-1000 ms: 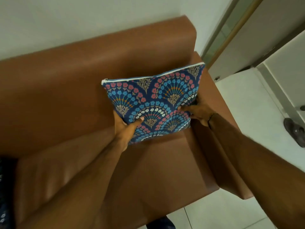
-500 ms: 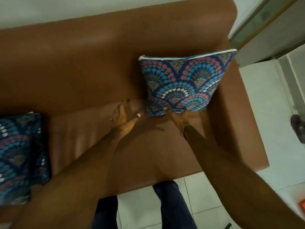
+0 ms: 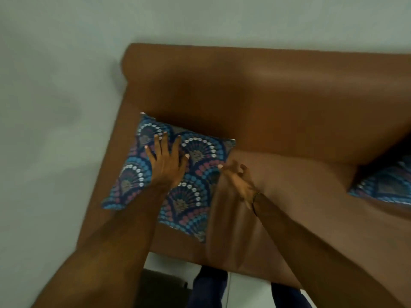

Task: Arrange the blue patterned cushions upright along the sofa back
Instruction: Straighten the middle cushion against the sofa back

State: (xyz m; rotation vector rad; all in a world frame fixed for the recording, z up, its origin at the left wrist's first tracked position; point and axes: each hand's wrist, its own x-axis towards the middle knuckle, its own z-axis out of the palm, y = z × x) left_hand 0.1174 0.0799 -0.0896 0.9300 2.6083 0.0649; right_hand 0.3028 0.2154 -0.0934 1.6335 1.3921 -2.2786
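Observation:
A blue patterned cushion (image 3: pixel 200 174) lies flat on the left end of the brown sofa seat (image 3: pixel 300 196), one corner against the sofa back (image 3: pixel 266 96). My left hand (image 3: pixel 166 161) rests flat on its top with fingers spread. At the cushion's right edge is my right hand (image 3: pixel 240 181), fingers loosely curled and thumb touching the fabric. A second blue patterned cushion (image 3: pixel 387 185) stands at the right edge of the frame, partly cut off. The picture is motion-blurred.
A pale wall (image 3: pixel 55 107) runs behind and to the left of the sofa. My legs in dark trousers (image 3: pixel 209 285) stand on the light floor in front of the seat, with a dark object (image 3: pixel 160 287) beside them.
The view has swung from the sofa's right end to its left end. Both hands left the upright cushion there and now sit on another cushion lying flat.

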